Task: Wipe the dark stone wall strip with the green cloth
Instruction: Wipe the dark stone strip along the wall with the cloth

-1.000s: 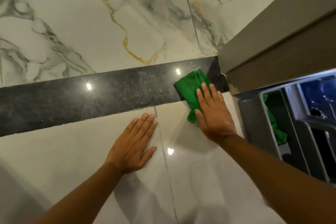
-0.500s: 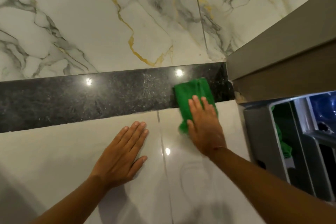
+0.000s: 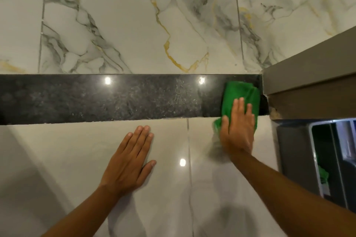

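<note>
A dark speckled stone strip (image 3: 115, 98) runs across the wall between marble tiles above and pale glossy tiles below. Dried smears show on its middle part. A folded green cloth (image 3: 239, 95) lies on the strip's right end, close to a grey ledge. My right hand (image 3: 238, 128) presses flat on the cloth's lower part, fingers pointing up onto the strip. My left hand (image 3: 129, 161) rests flat on the pale tile below the strip, fingers together, holding nothing.
A grey ledge (image 3: 312, 81) juts out at the right, ending the strip. Below it stands a grey plastic caddy (image 3: 294, 161) with a second green cloth (image 3: 323, 176) inside. White marble tiles with gold and grey veins (image 3: 134, 25) fill the upper wall.
My right hand has slid the green cloth to the right along the strip, up against the grey ledge. My left hand stays flat on the lower tile.
</note>
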The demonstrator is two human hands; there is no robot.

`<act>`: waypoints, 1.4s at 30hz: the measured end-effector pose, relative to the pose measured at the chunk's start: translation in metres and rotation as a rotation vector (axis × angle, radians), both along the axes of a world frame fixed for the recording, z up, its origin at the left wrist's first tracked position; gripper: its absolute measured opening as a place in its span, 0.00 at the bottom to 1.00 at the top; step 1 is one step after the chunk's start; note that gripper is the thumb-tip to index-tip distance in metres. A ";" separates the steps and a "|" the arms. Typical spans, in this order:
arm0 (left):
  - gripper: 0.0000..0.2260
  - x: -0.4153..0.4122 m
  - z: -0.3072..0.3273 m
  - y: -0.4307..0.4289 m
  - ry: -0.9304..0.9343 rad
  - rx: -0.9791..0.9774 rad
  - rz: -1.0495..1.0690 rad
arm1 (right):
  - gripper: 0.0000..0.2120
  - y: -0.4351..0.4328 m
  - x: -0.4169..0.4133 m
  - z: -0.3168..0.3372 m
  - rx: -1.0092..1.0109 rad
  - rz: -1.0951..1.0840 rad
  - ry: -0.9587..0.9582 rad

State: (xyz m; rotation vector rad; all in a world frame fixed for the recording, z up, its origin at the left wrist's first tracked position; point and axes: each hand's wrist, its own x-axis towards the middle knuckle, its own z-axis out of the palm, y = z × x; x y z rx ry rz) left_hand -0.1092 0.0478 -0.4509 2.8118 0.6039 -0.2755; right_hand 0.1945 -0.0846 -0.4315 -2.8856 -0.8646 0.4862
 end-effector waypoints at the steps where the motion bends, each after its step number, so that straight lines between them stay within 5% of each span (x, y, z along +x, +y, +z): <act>1: 0.33 -0.002 -0.001 0.001 -0.007 0.004 0.037 | 0.31 0.034 -0.003 -0.003 0.020 -0.201 -0.016; 3: 0.33 -0.007 -0.005 0.003 -0.014 0.008 0.089 | 0.32 0.093 -0.025 -0.003 0.045 -0.232 -0.014; 6: 0.33 -0.011 -0.007 0.008 -0.008 0.010 0.151 | 0.31 0.078 -0.068 -0.009 0.069 0.463 -0.028; 8: 0.33 -0.017 -0.003 0.011 -0.001 0.005 0.207 | 0.31 0.031 -0.072 0.001 0.030 0.646 0.027; 10: 0.33 -0.026 0.000 0.012 0.009 -0.005 0.267 | 0.31 0.015 -0.061 -0.001 -0.001 0.389 0.017; 13: 0.33 -0.043 -0.003 0.021 -0.001 -0.002 0.350 | 0.30 0.094 -0.063 -0.004 0.046 -0.351 -0.001; 14: 0.33 -0.049 -0.006 0.024 -0.009 0.008 0.370 | 0.30 0.124 -0.074 -0.002 0.062 -0.421 0.015; 15: 0.33 -0.053 -0.009 0.026 -0.018 0.018 0.392 | 0.30 0.142 -0.087 -0.001 0.069 -0.334 0.001; 18: 0.34 -0.063 -0.010 0.032 -0.031 0.032 0.457 | 0.30 0.109 -0.119 -0.008 0.077 0.511 -0.052; 20: 0.34 -0.068 -0.008 0.035 -0.043 0.025 0.499 | 0.30 0.062 -0.108 -0.002 0.058 0.767 0.005; 22: 0.34 -0.078 -0.006 0.039 -0.028 0.017 0.542 | 0.30 0.052 -0.092 -0.006 0.030 0.576 -0.007; 25: 0.34 -0.098 -0.007 0.048 -0.018 0.025 0.623 | 0.30 0.135 -0.111 -0.005 0.056 -0.114 -0.041; 26: 0.34 -0.104 -0.009 0.051 -0.020 0.029 0.650 | 0.30 0.164 -0.129 -0.002 0.059 -0.163 -0.020; 27: 0.34 -0.109 -0.009 0.053 -0.019 0.032 0.672 | 0.30 0.180 -0.147 -0.002 0.060 -0.054 -0.024; 30: 0.34 -0.120 -0.007 0.059 0.001 0.062 0.705 | 0.29 0.153 -0.171 -0.006 0.065 0.795 -0.024; 32: 0.34 -0.128 -0.004 0.062 0.005 0.065 0.754 | 0.29 0.124 -0.156 0.001 0.024 1.011 0.046; 34: 0.34 -0.138 -0.002 0.066 -0.006 0.057 0.804 | 0.29 0.122 -0.152 -0.002 0.003 0.776 0.007; 37: 0.34 -0.150 -0.005 0.070 -0.051 0.056 0.873 | 0.30 0.196 -0.195 0.000 0.056 0.011 0.017; 38: 0.34 -0.154 -0.007 0.071 -0.069 0.058 0.899 | 0.31 0.220 -0.216 0.004 0.051 -0.044 0.050; 39: 0.34 -0.159 -0.008 0.072 -0.083 0.061 0.920 | 0.31 0.232 -0.233 0.003 0.037 0.068 0.043; 42: 0.34 -0.167 -0.006 0.077 -0.082 0.077 0.943 | 0.30 0.199 -0.232 -0.002 0.038 0.957 -0.008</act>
